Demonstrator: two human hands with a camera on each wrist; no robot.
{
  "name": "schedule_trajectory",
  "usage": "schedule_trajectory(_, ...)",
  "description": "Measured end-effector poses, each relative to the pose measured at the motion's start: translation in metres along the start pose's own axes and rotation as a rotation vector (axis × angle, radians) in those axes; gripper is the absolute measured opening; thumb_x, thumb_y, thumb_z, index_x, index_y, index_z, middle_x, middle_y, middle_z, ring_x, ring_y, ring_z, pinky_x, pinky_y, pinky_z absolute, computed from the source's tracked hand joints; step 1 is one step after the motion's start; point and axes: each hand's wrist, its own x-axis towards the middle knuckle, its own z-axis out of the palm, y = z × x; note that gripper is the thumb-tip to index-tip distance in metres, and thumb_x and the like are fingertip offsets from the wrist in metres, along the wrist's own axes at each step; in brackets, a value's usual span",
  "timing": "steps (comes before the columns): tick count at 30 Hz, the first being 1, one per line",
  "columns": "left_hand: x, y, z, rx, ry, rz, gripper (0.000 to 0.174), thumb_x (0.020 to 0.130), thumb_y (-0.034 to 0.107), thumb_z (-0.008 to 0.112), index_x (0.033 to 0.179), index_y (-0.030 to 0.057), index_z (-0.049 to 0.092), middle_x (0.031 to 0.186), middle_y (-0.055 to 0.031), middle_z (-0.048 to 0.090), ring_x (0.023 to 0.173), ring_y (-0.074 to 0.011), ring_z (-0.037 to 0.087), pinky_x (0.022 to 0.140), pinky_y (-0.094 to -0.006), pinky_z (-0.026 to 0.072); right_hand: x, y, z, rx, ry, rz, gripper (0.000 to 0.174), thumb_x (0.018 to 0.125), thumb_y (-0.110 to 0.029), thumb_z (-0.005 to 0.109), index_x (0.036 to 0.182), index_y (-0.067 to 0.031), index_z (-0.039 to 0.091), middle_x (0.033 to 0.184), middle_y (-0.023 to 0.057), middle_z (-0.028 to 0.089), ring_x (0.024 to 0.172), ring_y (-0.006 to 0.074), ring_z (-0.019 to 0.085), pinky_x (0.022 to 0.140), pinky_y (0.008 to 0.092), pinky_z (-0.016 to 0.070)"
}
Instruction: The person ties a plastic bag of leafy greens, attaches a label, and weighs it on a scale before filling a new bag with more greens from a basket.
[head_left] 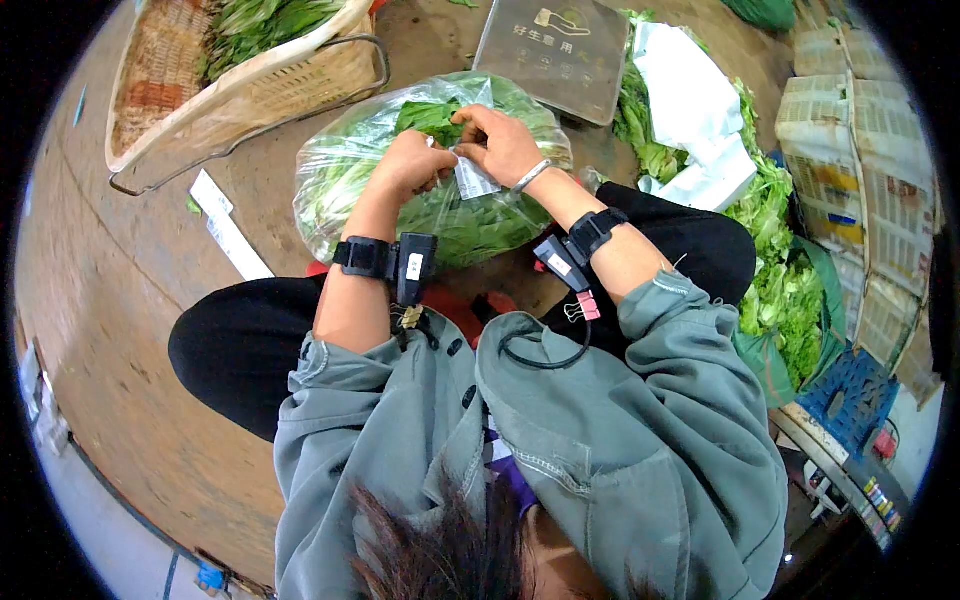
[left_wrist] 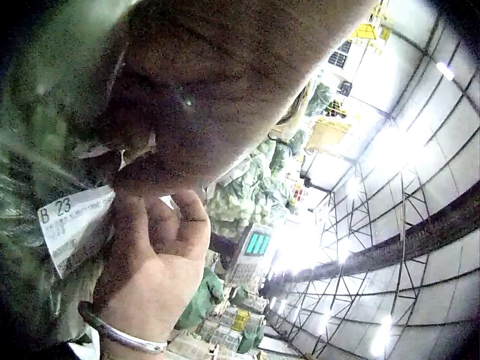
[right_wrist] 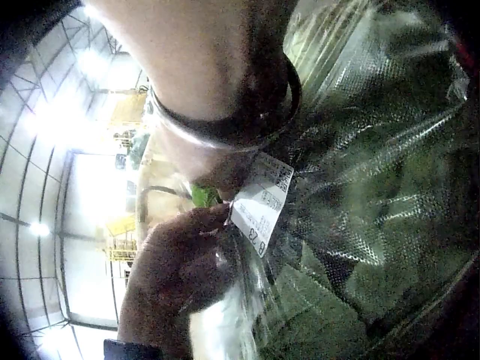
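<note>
A clear plastic bag (head_left: pixel 335 185) full of leafy greens sits in front of the crossed legs. Its gathered top, with green leaves (head_left: pixel 430 120) showing, lies between the two hands. A white printed label (head_left: pixel 475 182) marked "B 23" hangs there over the bag. From the left, my left hand (head_left: pixel 418 165) pinches the label's narrow end with curled fingers. My right hand (head_left: pixel 500 145), with a silver bangle (head_left: pixel 531 176) on its wrist, pinches the label from the other side. Fingertips of both hands almost meet, and the left palm hides part of them in the left wrist view.
Upper left, a plastic basket (head_left: pixel 240 100) holds more greens. A flat dark scale (head_left: pixel 553 55) with Chinese writing lies behind the bag. Loose lettuce (head_left: pixel 770 230) and white sheets (head_left: pixel 690 95) are at the right, beside stacked crates (head_left: pixel 850 150). A white paper strip (head_left: pixel 230 225) lies left.
</note>
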Motion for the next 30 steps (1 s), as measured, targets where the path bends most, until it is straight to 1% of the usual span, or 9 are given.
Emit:
schedule_trajectory(10, 0.001, 0.000, 0.002, 0.048, 0.017, 0.014, 0.018, 0.066, 0.016, 0.059, 0.057, 0.0009, 0.056, 0.047, -0.0053, 0.050, 0.038, -0.0135, 0.045, 0.035, -0.0263, 0.0324, -0.002, 0.000, 0.001, 0.049, 0.037, 0.014, 0.033, 0.068, -0.013, 0.064, 0.097, -0.0075, 0.049, 0.073, 0.0088, 0.059, 0.077, 0.0296, 0.054, 0.065, 0.0386, 0.0424)
schedule_trajectory(15, 0.008, -0.006, 0.004, 0.235, 0.100, 0.051, 0.017, 0.064, 0.015, 0.057, 0.060, -0.0018, 0.058, 0.052, -0.0112, 0.055, 0.044, -0.0196, 0.050, 0.044, -0.0309, 0.0397, -0.002, 0.000, -0.003, -0.022, 0.042, -0.027, 0.031, 0.069, -0.013, 0.062, 0.096, -0.0069, 0.049, 0.074, 0.0098, 0.059, 0.078, 0.0303, 0.054, 0.065, 0.0390, 0.0428)
schedule_trajectory(17, 0.007, -0.006, 0.004, 0.251, 0.096, 0.073, 0.017, 0.064, 0.015, 0.057, 0.060, -0.0020, 0.058, 0.052, -0.0120, 0.055, 0.045, -0.0206, 0.051, 0.045, -0.0317, 0.0400, -0.006, 0.002, -0.009, -0.260, 0.233, -0.099, 0.027, 0.070, -0.014, 0.062, 0.093, -0.0059, 0.050, 0.074, 0.0109, 0.059, 0.080, 0.0304, 0.054, 0.066, 0.0391, 0.0430)
schedule_trajectory(18, 0.007, -0.006, 0.003, 0.268, 0.093, 0.093, 0.018, 0.064, 0.015, 0.056, 0.061, -0.0021, 0.058, 0.053, -0.0129, 0.055, 0.046, -0.0215, 0.051, 0.046, -0.0325, 0.0403, -0.008, 0.002, -0.013, -0.261, 0.234, -0.099, 0.027, 0.070, -0.014, 0.062, 0.093, -0.0059, 0.050, 0.074, 0.0109, 0.059, 0.080, 0.0304, 0.054, 0.066, 0.0391, 0.0430)
schedule_trajectory(21, 0.007, -0.008, 0.004, 0.271, 0.112, 0.097, 0.017, 0.064, 0.015, 0.056, 0.061, -0.0018, 0.058, 0.053, -0.0131, 0.055, 0.047, -0.0216, 0.052, 0.046, -0.0327, 0.0402, -0.012, -0.003, -0.018, -0.360, 0.211, 0.007, 0.024, 0.071, -0.024, 0.062, 0.084, -0.0054, 0.054, 0.074, 0.0127, 0.059, 0.078, 0.0309, 0.055, 0.066, 0.0392, 0.0438)
schedule_trajectory(23, 0.012, -0.014, 0.005, 0.260, 0.119, 0.106, 0.017, 0.064, 0.015, 0.056, 0.061, -0.0016, 0.058, 0.053, -0.0131, 0.054, 0.047, -0.0215, 0.052, 0.047, -0.0326, 0.0402, -0.013, -0.011, -0.013, -0.264, 0.013, 0.249, 0.031, 0.072, -0.035, 0.060, 0.074, -0.0048, 0.057, 0.072, 0.0142, 0.058, 0.072, 0.0319, 0.056, 0.062, 0.0399, 0.0446)
schedule_trajectory(24, 0.012, -0.013, 0.006, 0.246, 0.127, 0.114, 0.017, 0.064, 0.015, 0.056, 0.061, -0.0014, 0.058, 0.052, -0.0131, 0.054, 0.047, -0.0214, 0.052, 0.047, -0.0326, 0.0402, -0.013, -0.008, -0.009, -0.316, -0.015, 0.263, 0.037, 0.070, -0.042, 0.061, 0.069, -0.0052, 0.059, 0.072, 0.0153, 0.059, 0.068, 0.0323, 0.057, 0.060, 0.0401, 0.0453)
schedule_trajectory(28, 0.010, -0.014, 0.009, 0.246, 0.119, 0.100, 0.017, 0.064, 0.015, 0.056, 0.061, -0.0017, 0.058, 0.052, -0.0127, 0.054, 0.047, -0.0209, 0.052, 0.047, -0.0327, 0.0401, -0.008, 0.006, -0.013, -0.248, -0.117, 0.415, 0.039, 0.066, -0.044, 0.064, 0.071, -0.0053, 0.060, 0.075, 0.0153, 0.061, 0.071, 0.0303, 0.058, 0.063, 0.0392, 0.0462)
schedule_trajectory(30, 0.010, -0.015, 0.009, 0.185, 0.132, 0.095, 0.016, 0.070, 0.015, 0.057, 0.063, 0.0006, 0.056, 0.053, -0.0050, 0.051, 0.040, -0.0120, 0.044, 0.037, -0.0257, 0.0325, -0.007, 0.007, -0.017, -0.224, -0.105, 0.419, 0.042, 0.064, -0.045, 0.065, 0.073, -0.0050, 0.060, 0.076, 0.0156, 0.061, 0.072, 0.0304, 0.058, 0.064, 0.0391, 0.0463)
